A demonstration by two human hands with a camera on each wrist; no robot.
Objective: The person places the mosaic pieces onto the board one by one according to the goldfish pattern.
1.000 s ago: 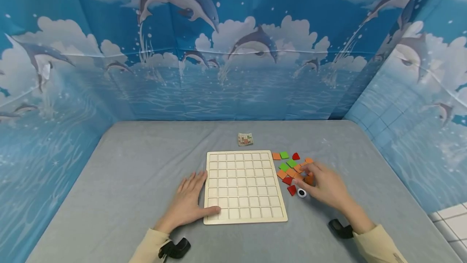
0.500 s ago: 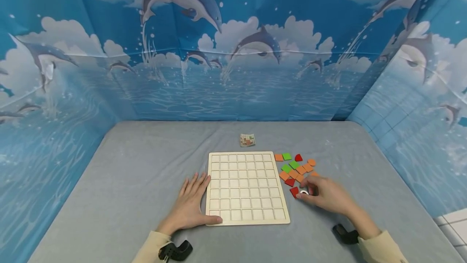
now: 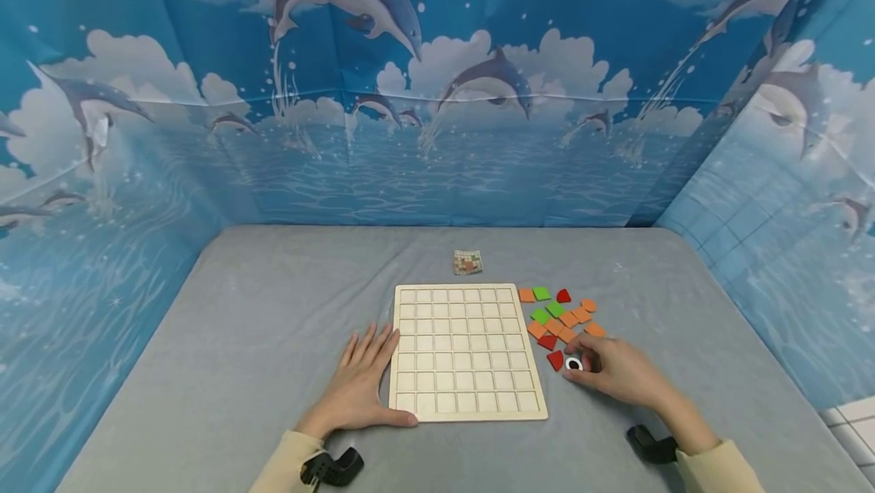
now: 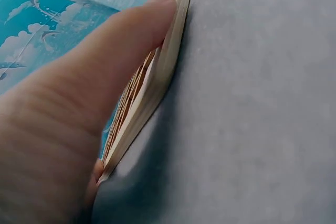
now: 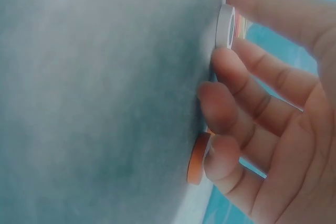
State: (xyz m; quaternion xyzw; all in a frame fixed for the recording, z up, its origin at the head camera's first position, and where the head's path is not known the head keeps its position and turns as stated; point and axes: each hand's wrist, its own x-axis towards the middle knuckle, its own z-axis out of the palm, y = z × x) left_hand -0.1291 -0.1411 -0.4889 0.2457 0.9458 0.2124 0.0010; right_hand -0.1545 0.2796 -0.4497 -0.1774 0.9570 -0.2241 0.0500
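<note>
My left hand [image 3: 362, 387] rests at the left side of the pale wooden grid board [image 3: 465, 350], fingers spread, thumb on its near left corner. In the left wrist view the thumb [image 4: 126, 35] lies along the board's edge [image 4: 152, 95]. My right hand [image 3: 615, 370] is just right of the board and pinches a white disc with a black centre [image 3: 573, 365] between thumb and fingers. The right wrist view shows that white disc [image 5: 224, 27] edge-on at the fingertips. Close to the other curled fingers stands an orange round piece [image 5: 197, 160].
Right of the board lie orange tiles [image 3: 570, 319], green tiles [image 3: 540, 316] and red pieces [image 3: 555, 360]. A small printed pattern card [image 3: 468, 262] lies behind the board on the grey cloth [image 3: 294, 288]. A dolphin-print curtain [image 3: 437, 159] encloses the table.
My right hand has moved nearer, from over the orange pieces to the white disc, and its fingers have closed around it. My left hand stays by the board. The view has shifted slightly.
</note>
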